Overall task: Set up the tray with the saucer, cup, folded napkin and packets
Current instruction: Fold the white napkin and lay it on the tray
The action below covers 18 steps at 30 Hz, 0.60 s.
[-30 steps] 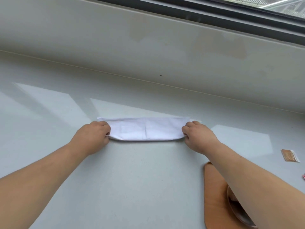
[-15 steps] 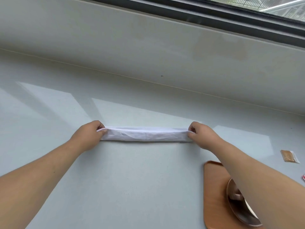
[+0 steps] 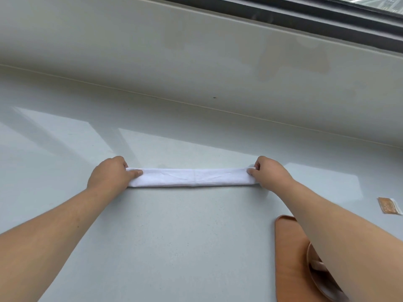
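Note:
A white napkin (image 3: 192, 177) lies folded into a long narrow strip across the middle of the pale counter. My left hand (image 3: 111, 174) pinches its left end, thumb on top. At the strip's right end my right hand (image 3: 269, 172) pinches the cloth the same way. A brown tray (image 3: 290, 258) sits at the lower right, partly under my right forearm. On it a saucer (image 3: 314, 277) shows only in part, with something pale on it that the arm mostly hides. One brown packet (image 3: 389, 205) lies on the counter at the far right.
The pale grey counter (image 3: 174, 247) runs back to a low wall (image 3: 196, 62) under a dark window frame (image 3: 305, 16).
The napkin went from a wider band to a narrow strip as both hands folded its near edge over away from me. The hands now sit slightly farther apart.

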Available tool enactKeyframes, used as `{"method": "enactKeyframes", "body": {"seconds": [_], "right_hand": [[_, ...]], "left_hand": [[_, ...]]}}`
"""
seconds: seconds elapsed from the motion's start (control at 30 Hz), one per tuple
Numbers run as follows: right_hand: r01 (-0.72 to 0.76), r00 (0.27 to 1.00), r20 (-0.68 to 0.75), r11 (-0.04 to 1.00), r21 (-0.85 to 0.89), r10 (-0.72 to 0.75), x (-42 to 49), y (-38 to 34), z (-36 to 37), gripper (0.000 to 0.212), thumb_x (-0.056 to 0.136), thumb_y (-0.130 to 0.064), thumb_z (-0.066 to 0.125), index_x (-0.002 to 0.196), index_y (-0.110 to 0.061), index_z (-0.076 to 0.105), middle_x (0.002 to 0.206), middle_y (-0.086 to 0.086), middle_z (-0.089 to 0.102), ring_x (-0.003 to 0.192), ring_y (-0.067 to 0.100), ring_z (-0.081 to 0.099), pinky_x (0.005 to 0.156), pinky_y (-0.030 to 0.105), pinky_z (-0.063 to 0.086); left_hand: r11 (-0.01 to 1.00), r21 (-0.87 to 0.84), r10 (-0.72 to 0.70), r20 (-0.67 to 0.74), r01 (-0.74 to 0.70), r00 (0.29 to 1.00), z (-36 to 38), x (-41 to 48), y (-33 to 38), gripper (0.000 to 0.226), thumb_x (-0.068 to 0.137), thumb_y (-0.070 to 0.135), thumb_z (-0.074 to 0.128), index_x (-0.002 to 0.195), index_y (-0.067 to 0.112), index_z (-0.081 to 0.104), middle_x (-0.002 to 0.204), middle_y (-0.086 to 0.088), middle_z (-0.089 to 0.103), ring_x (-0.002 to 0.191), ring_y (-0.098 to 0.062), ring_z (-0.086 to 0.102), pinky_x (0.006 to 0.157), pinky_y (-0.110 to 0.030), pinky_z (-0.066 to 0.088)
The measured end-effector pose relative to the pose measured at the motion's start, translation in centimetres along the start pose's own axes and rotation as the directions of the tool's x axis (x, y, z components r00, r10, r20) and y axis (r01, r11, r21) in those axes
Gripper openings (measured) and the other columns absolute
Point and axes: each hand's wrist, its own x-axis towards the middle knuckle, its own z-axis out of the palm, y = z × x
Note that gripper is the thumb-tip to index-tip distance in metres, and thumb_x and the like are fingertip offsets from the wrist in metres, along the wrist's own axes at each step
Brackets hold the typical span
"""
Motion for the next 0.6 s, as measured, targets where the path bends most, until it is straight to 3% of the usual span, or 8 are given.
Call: {"method": "enactKeyframes", "body": {"seconds": [0.1, 0.23, 0.33, 0.47, 0.6], "right_hand": [[-0.086, 0.996, -0.041, 0.996, -0.013, 0.085, -0.3, -0.1, 0.4, 0.033, 0.094, -0.047, 0.060, 0.081, -0.018, 0.053, 0.079, 0.001, 0.062, 0.069, 0.019, 0.056, 0.057, 0.032, 0.039], [-0.119, 0.992, -0.035, 0.992, 0.035, 0.120, -1.1, -0.7, 0.8, 0.035, 0.097, -0.046, 0.057, 0.095, -0.011, 0.058, 0.091, 0.006, 0.065, 0.084, 0.029, 0.060, 0.067, 0.034, 0.042], [-0.128, 0.991, -0.011, 0.986, 0.105, 0.130, -1.7, -0.9, 1.0, 0.030, 0.100, -0.038, 0.056, 0.101, -0.008, 0.058, 0.094, 0.007, 0.064, 0.087, 0.030, 0.059, 0.071, 0.033, 0.042], [-0.112, 0.993, -0.015, 0.960, 0.258, 0.120, -2.3, -0.5, 0.9, 0.030, 0.100, -0.032, 0.057, 0.080, -0.014, 0.045, 0.071, 0.001, 0.050, 0.067, 0.025, 0.048, 0.059, 0.032, 0.035], [-0.114, 0.993, 0.018, 0.859, 0.500, 0.121, -3.2, 0.1, 0.2, 0.021, 0.097, -0.030, 0.060, 0.087, -0.015, 0.049, 0.081, 0.000, 0.056, 0.065, 0.026, 0.059, 0.058, 0.031, 0.042]], "left_hand": [[0.993, 0.042, -0.109, 0.011, 0.109, 0.994, -0.4, -0.3, 0.3, 0.053, 0.085, 0.060, 0.072, 0.093, 0.010, 0.055, 0.084, -0.006, 0.061, 0.078, -0.030, 0.062, 0.057, -0.033, 0.038], [0.993, 0.079, -0.096, 0.143, 0.085, 0.985, -0.8, 0.1, 0.8, 0.049, 0.092, 0.056, 0.064, 0.080, 0.009, 0.060, 0.081, -0.007, 0.064, 0.076, -0.026, 0.061, 0.058, -0.033, 0.037], [0.996, -0.025, -0.081, 0.177, 0.087, 0.981, -1.5, 0.2, 1.0, 0.040, 0.093, 0.049, 0.065, 0.083, 0.011, 0.060, 0.086, -0.006, 0.065, 0.081, -0.027, 0.062, 0.065, -0.035, 0.042], [0.947, -0.286, -0.098, 0.163, 0.142, 0.982, -2.3, -0.8, 1.8, 0.023, 0.086, 0.029, 0.063, 0.087, 0.007, 0.057, 0.074, -0.013, 0.071, 0.062, -0.032, 0.069, 0.071, -0.041, 0.057], [0.870, -0.485, -0.040, 0.114, 0.090, 0.993, -3.3, -2.7, 5.2, 0.014, 0.082, 0.021, 0.060, 0.092, 0.012, 0.059, 0.083, -0.010, 0.068, 0.052, -0.023, 0.065, 0.053, -0.030, 0.056]]}}
